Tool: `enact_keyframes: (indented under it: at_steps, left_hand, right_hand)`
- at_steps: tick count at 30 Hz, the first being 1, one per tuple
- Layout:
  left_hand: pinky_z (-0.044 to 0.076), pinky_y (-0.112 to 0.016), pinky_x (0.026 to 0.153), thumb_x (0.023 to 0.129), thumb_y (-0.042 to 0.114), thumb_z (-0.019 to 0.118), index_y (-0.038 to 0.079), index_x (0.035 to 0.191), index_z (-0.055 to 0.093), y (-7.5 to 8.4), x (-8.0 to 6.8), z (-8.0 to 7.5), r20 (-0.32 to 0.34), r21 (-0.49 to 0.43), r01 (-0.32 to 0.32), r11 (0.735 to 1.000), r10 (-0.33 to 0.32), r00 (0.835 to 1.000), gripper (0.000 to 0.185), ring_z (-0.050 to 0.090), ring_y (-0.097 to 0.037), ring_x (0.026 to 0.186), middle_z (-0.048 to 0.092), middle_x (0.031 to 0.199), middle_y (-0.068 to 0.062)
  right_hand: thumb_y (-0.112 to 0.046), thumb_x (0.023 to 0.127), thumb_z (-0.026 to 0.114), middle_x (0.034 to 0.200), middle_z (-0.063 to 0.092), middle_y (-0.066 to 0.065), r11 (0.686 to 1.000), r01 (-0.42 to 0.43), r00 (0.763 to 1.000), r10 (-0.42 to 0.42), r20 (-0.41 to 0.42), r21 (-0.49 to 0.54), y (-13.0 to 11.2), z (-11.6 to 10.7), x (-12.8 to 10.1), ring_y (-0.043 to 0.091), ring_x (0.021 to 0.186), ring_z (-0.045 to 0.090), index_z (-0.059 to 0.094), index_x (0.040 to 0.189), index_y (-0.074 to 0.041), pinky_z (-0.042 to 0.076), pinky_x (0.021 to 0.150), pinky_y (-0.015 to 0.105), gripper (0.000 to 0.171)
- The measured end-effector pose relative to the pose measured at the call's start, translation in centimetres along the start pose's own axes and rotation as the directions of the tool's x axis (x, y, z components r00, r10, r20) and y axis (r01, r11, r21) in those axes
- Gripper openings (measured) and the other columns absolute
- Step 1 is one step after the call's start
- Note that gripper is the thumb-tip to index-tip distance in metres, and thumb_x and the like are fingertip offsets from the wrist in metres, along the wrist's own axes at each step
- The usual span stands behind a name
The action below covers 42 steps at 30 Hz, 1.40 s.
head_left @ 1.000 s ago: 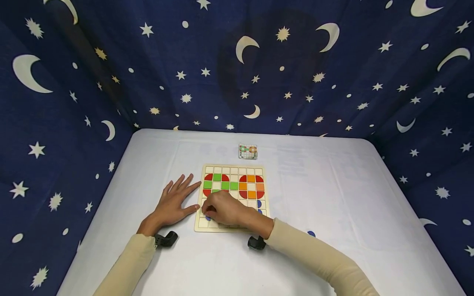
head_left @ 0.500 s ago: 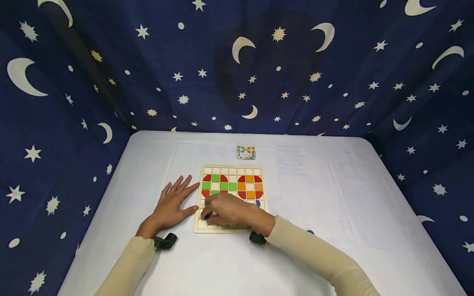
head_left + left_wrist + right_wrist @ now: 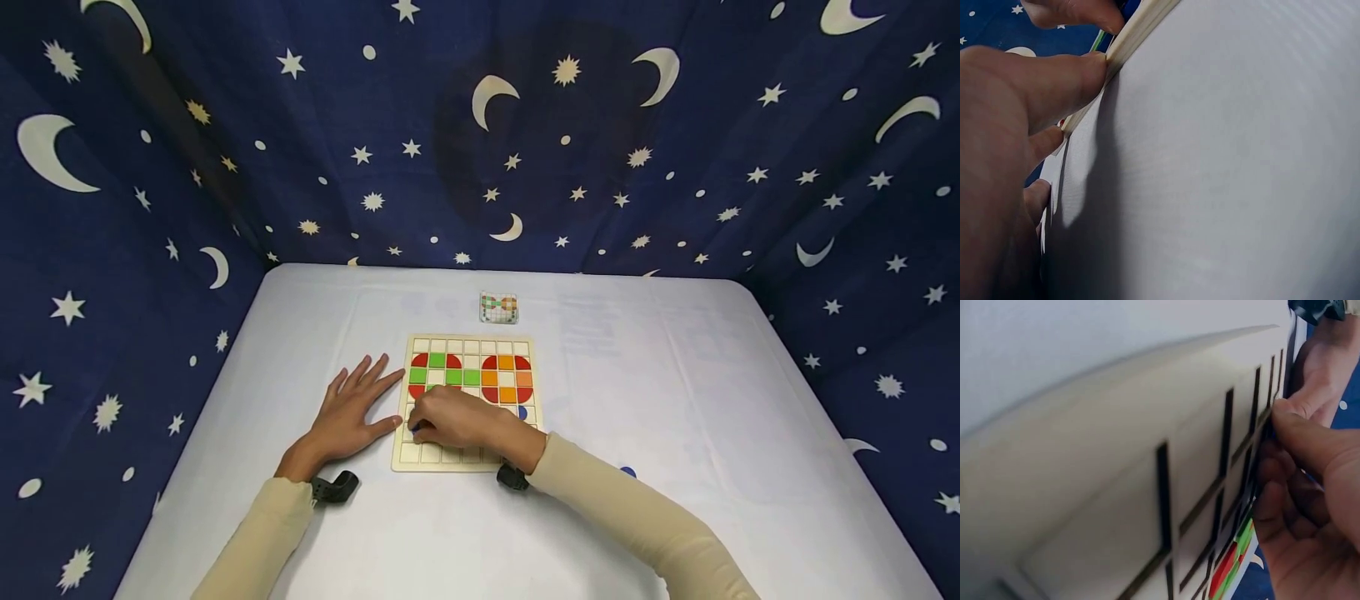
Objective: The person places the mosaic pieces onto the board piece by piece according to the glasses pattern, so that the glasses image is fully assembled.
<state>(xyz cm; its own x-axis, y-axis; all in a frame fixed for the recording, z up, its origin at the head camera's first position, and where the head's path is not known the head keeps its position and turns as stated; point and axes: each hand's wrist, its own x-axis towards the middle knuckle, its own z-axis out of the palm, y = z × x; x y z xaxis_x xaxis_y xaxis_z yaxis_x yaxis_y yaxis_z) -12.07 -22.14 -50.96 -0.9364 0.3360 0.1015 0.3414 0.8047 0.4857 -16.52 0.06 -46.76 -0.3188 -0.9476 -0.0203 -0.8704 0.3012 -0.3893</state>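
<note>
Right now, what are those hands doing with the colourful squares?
A person is filling a wooden grid board with coloured tiles. The right hand pinches a small blue piece over a cell near the board's lower left corner. The left hand lies flat on the white table, its fingers against the board's left edge. Red, green and orange tiles already fill the upper rows.

The person is wearing long cream sleeves reaching to both wrists — snug, plain, unmarked — and a small black camera mount is sitting strapped at each wrist.
</note>
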Motion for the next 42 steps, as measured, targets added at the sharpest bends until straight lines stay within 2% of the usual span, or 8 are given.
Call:
enact_keyframes:
  at_steps: [4, 13, 21, 25, 29, 33, 38, 42]
  left_hand:
    - [0.002, -0.06, 0.113, 0.09, 0.046, 0.067, 0.02, 0.152, 0.041, 0.0, 0.1, 0.0, 0.006, -0.002, 0.003, 1.0, -0.003, 1.0, 0.072, 0.009, -0.036, 0.148, 0.021, 0.161, -0.012]
    - [0.002, -0.06, 0.113, 0.09, 0.047, 0.067, 0.021, 0.152, 0.041, 0.0, 0.2, -0.1, 0.01, 0.009, 0.005, 1.0, -0.005, 1.0, 0.073, 0.008, -0.035, 0.148, 0.02, 0.162, -0.012]
    - [0.003, -0.061, 0.112, 0.089, 0.046, 0.068, 0.02, 0.151, 0.042, 0.0, 0.1, -0.2, 0.0, 0.006, 0.003, 1.0, -0.003, 1.0, 0.073, 0.009, -0.036, 0.148, 0.021, 0.161, -0.012]
    - [0.003, -0.061, 0.112, 0.089, 0.048, 0.067, 0.02, 0.151, 0.042, -0.1, 0.1, 0.0, 0.001, 0.012, 0.001, 1.0, -0.001, 1.0, 0.073, 0.009, -0.035, 0.148, 0.021, 0.161, -0.012]
    - [0.002, -0.06, 0.113, 0.089, 0.048, 0.067, 0.021, 0.152, 0.041, -0.1, 0.1, 0.1, 0.009, 0.013, 0.011, 1.0, -0.011, 1.0, 0.073, 0.008, -0.034, 0.148, 0.02, 0.162, -0.01]
    - [0.002, -0.059, 0.113, 0.088, 0.046, 0.069, 0.021, 0.151, 0.042, -0.1, 0.1, 0.2, 0.002, 0.012, 0.017, 1.0, -0.017, 1.0, 0.073, 0.009, -0.034, 0.148, 0.021, 0.161, -0.011]
    - [0.002, -0.059, 0.113, 0.087, 0.044, 0.07, 0.02, 0.151, 0.042, -0.1, 0.0, 0.3, -0.003, 0.02, 0.03, 0.999, -0.03, 1.0, 0.074, 0.009, -0.034, 0.148, 0.021, 0.161, -0.011]
    - [0.002, -0.058, 0.113, 0.087, 0.044, 0.07, 0.02, 0.151, 0.042, 0.0, 0.0, 0.3, -0.006, 0.026, 0.035, 0.999, -0.035, 0.999, 0.074, 0.008, -0.034, 0.148, 0.021, 0.162, -0.01]
  right_hand:
    - [-0.021, 0.089, 0.075, 0.08, 0.065, -0.013, 0.998, -0.055, 0.998, 0.057, -0.039, 0.032, 0.0, 0.3, 0.2, -0.004, 0.07, 0.052, 0.077, 0.091, -0.014, 0.042, 0.066, 0.011, 0.007]
    - [-0.021, 0.088, 0.077, 0.077, 0.064, -0.014, 0.996, -0.089, 0.992, 0.089, -0.089, 0.009, -0.5, 0.5, 0.3, -0.006, 0.069, 0.052, 0.076, 0.087, -0.016, 0.042, 0.064, 0.01, 0.006]
    - [-0.022, 0.091, 0.073, 0.082, 0.063, -0.013, 0.997, -0.061, 0.997, 0.058, -0.058, -0.052, -0.5, 0.3, -0.1, -0.004, 0.07, 0.051, 0.076, 0.098, -0.015, 0.044, 0.072, 0.015, 0.01]
    - [-0.02, 0.091, 0.072, 0.08, 0.059, -0.013, 0.996, -0.052, 0.998, 0.049, -0.044, -0.066, -0.6, 0.1, -0.4, -0.002, 0.066, 0.048, 0.075, 0.102, -0.014, 0.042, 0.071, 0.017, 0.013]
    - [-0.021, 0.091, 0.071, 0.082, 0.062, -0.011, 0.997, -0.059, 0.996, 0.055, -0.071, -0.058, -0.6, -0.3, -1.1, -0.001, 0.068, 0.049, 0.075, 0.106, -0.013, 0.043, 0.071, 0.016, 0.017]
    - [-0.022, 0.092, 0.072, 0.085, 0.064, -0.009, 0.994, -0.106, 0.988, 0.102, -0.115, -0.024, -0.5, -0.8, -2.8, 0.001, 0.069, 0.049, 0.075, 0.108, -0.012, 0.044, 0.068, 0.016, 0.019]
    - [-0.021, 0.092, 0.071, 0.089, 0.067, -0.008, 0.986, -0.164, 0.973, 0.168, -0.159, 0.037, 0.0, -1.0, -6.2, 0.002, 0.073, 0.052, 0.075, 0.106, -0.011, 0.045, 0.069, 0.018, 0.018]
    - [-0.02, 0.09, 0.073, 0.089, 0.066, -0.01, 0.966, -0.251, 0.939, 0.259, -0.225, 0.064, 0.6, -1.1, -10.5, 0.003, 0.076, 0.054, 0.076, 0.102, -0.013, 0.047, 0.07, 0.022, 0.014]
